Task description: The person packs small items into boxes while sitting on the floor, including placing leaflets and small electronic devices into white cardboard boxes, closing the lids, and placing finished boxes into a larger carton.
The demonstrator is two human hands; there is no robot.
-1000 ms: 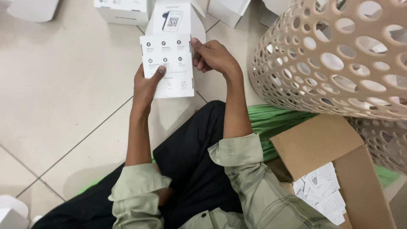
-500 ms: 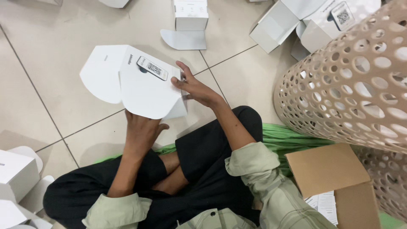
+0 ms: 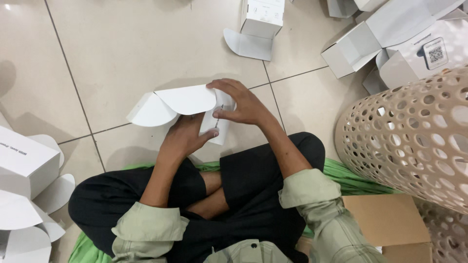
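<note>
Since half a second ago the white box [image 3: 195, 109] has dropped lower, its rounded flaps now folded over. Left hand [image 3: 187, 136] grips it from below; right hand [image 3: 241, 102] clasps its right end, pressing the flap. Its long axis runs left-right above the tiled floor [image 3: 122, 48]; a perforated basket [image 3: 414, 136] stands at right.

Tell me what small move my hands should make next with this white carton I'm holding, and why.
Probably press the rounded flaps down and tuck them in. The white carton is held over the floor, the left hand under it, the right hand on its top edge, and two rounded flaps stand open to the left, so that end looks unclosed.
</note>
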